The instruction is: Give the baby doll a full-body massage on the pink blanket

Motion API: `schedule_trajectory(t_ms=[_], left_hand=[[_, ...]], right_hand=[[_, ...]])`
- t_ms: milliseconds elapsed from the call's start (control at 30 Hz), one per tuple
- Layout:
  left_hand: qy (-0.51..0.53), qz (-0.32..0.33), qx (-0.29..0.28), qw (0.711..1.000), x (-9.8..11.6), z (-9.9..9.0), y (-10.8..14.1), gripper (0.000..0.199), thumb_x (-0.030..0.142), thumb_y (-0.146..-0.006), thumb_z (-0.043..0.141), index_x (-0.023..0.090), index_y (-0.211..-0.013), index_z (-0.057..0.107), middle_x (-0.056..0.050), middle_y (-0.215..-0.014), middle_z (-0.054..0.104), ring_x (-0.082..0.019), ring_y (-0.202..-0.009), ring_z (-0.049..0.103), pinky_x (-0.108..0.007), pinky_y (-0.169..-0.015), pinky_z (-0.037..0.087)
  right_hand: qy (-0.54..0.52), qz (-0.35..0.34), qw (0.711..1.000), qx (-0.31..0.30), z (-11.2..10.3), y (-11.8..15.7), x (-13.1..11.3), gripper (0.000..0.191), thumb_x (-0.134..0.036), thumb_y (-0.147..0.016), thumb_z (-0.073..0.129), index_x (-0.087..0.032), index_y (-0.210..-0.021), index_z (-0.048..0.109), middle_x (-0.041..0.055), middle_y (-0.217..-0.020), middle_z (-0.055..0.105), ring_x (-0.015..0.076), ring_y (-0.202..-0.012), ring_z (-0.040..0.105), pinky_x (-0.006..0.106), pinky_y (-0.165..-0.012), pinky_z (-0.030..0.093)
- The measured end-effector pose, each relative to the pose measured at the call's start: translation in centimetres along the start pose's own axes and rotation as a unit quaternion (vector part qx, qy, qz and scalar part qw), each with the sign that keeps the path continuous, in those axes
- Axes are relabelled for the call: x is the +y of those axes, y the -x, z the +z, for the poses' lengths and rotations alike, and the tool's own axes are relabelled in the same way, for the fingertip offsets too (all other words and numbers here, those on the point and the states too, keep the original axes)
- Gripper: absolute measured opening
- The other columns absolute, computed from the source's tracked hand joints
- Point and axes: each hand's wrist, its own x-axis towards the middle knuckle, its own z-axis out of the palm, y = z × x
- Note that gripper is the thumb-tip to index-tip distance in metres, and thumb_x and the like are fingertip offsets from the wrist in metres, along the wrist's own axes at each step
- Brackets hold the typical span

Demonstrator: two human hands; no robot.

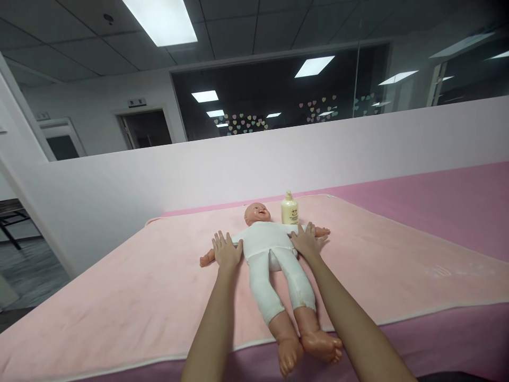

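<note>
A baby doll (266, 239) with a white cloth body lies face up on a pink blanket (159, 297), its feet towards me. Both its arms are spread out to the sides. My left hand (227, 250) rests over the doll's arm on the left, fingers stretched out and apart. Across the doll's arm on the right lies my right hand (307, 241), also with spread fingers. Neither hand is wrapped around anything. A pale yellow pump bottle (290, 210) stands upright beside the doll's head, just beyond my right hand.
The blanket covers a pink padded surface (437, 207), which shows at the right and along the near edge. A low white wall (278, 159) closes off the far side, with glass panes (270, 95) above it. A dark table (14, 212) stands at far left.
</note>
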Motion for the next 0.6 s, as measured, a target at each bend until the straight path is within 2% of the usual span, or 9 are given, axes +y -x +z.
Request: schedule_trajectory(t_ms=[133, 200, 300, 433, 533, 600], left_hand=[[-0.002, -0.052, 0.012, 0.999, -0.6, -0.5, -0.3, 0.067, 0.056, -0.082, 0.035, 0.010, -0.129, 0.049, -0.018, -0.145, 0.031, -0.032, -0.138, 0.014, -0.053, -0.110, 0.001], [0.005, -0.079, 0.017, 0.997, -1.0, -0.7, -0.4, 0.065, 0.057, -0.082, 0.034, 0.013, -0.126, 0.052, -0.017, -0.144, 0.032, -0.032, -0.138, 0.015, -0.057, -0.109, -0.001], [0.025, -0.106, 0.025, 0.994, -1.6, -0.8, -0.5, 0.063, 0.057, -0.082, 0.035, 0.016, -0.125, 0.053, -0.016, -0.147, 0.027, -0.032, -0.138, 0.013, -0.057, -0.108, 0.000], [0.055, -0.136, 0.051, 0.988, -1.7, -0.7, -0.6, 0.057, 0.054, -0.083, 0.037, 0.019, -0.125, 0.053, -0.015, -0.150, 0.018, -0.032, -0.139, 0.010, -0.057, -0.108, 0.002], [0.094, -0.215, 0.072, 0.969, -1.5, -0.8, -0.9, 0.054, 0.050, -0.083, 0.037, 0.023, -0.129, 0.049, -0.014, -0.151, 0.012, -0.034, -0.139, 0.006, -0.066, -0.103, 0.004], [0.132, -0.276, 0.076, 0.949, -1.2, -0.7, -1.2, 0.054, 0.050, -0.083, 0.038, 0.026, -0.131, 0.044, -0.014, -0.152, 0.007, -0.037, -0.138, 0.003, -0.072, -0.097, 0.006]], right_hand=[[-0.015, 0.017, 1.000, 0.010, -0.2, -0.2, 0.6, 0.052, -0.043, -0.087, 0.030, -0.031, -0.138, 0.034, 0.0088, -0.151, 0.011, 0.0372, -0.136, 0.002, 0.068, -0.097, 0.004], [-0.025, 0.041, 0.999, 0.023, -0.2, -0.3, 1.0, 0.054, -0.044, -0.087, 0.032, -0.028, -0.138, 0.035, 0.0132, -0.149, 0.013, 0.0381, -0.135, 0.010, 0.065, -0.098, 0.007], [-0.045, 0.078, 0.995, 0.034, -0.2, -0.6, 1.7, 0.054, -0.044, -0.086, 0.033, -0.023, -0.136, 0.038, 0.0191, -0.144, 0.023, 0.0390, -0.130, 0.024, 0.060, -0.099, 0.011], [-0.100, 0.105, 0.987, 0.074, -0.3, -1.3, 2.5, 0.060, -0.039, -0.080, 0.043, -0.010, -0.132, 0.037, 0.0249, -0.134, 0.036, 0.0367, -0.127, 0.029, 0.055, -0.100, 0.017], [-0.217, 0.137, 0.960, 0.112, -0.7, -1.9, 2.8, 0.059, -0.031, -0.074, 0.047, -0.010, -0.128, 0.039, 0.0196, -0.123, 0.049, 0.0316, -0.122, 0.037, 0.046, -0.100, 0.027], [-0.335, 0.176, 0.917, 0.124, -0.9, -2.3, 2.9, 0.060, -0.028, -0.071, 0.048, -0.013, -0.128, 0.039, 0.0145, -0.118, 0.055, 0.0279, -0.115, 0.046, 0.039, -0.096, 0.035]])
